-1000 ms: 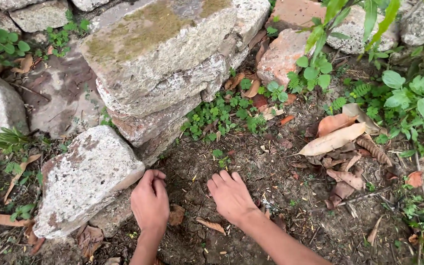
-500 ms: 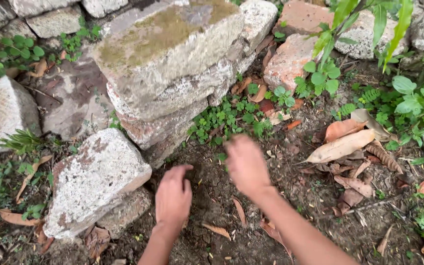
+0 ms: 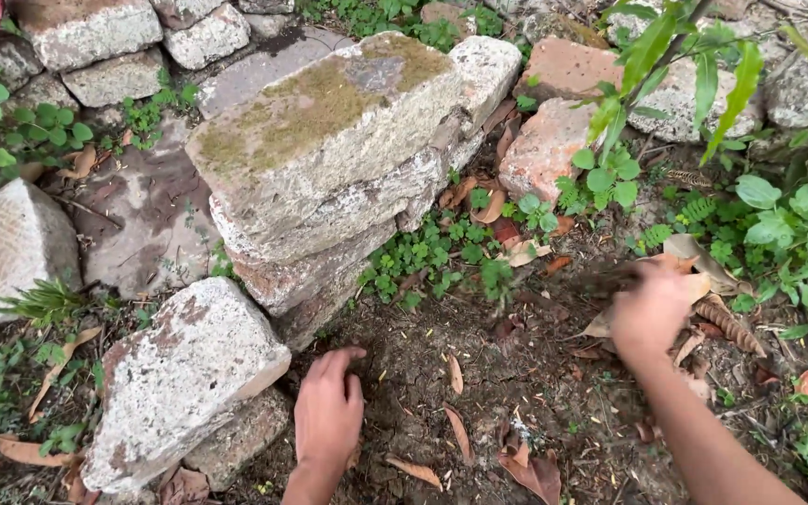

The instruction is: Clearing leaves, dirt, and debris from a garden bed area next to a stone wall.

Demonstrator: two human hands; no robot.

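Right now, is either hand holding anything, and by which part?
The left hand holds nothing; it rests palm down on the soil beside the stone. The right hand is motion-blurred over dry leaves; whether it grips anything cannot be told.

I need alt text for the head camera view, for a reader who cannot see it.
A person's left hand rests on bare soil beside a pale stone block, while the blurred right hand is over dry leaves. Mossy stacked stones and green weeds lie behind.

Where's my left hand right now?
In the head view, bottom centre: left hand flat on bare soil, beside the pale speckled stone block.
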